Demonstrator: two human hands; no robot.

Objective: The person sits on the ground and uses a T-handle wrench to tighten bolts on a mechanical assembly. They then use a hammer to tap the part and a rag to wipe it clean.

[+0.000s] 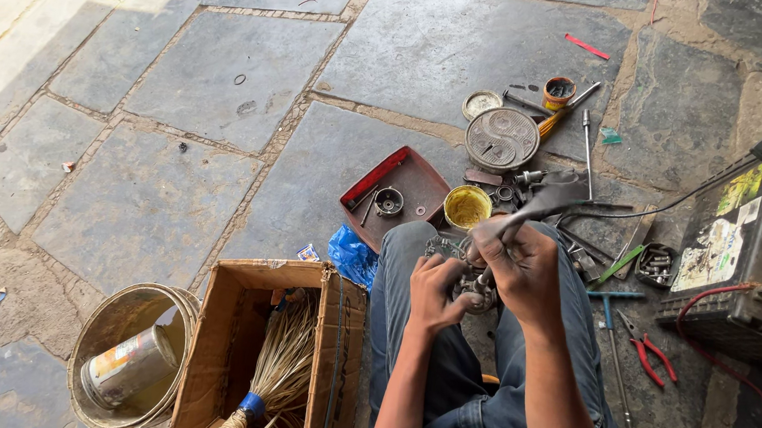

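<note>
Open stone floor [179, 164] lies left and ahead. A red tray [396, 197], yellow cup [467, 206] and scattered tools [583, 130] crowd the front; battery [745, 248] blocks right, box [228, 355] left.

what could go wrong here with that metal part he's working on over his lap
1. The metal part sits on the knees, steadied only by the left hand; it may slip off.
2. The right hand levers a grey tool near the fingers, which might get pinched.
3. The open yellow tin by the knee might tip.

metal part [474, 288] mostly hidden by hands [484, 279]
</note>
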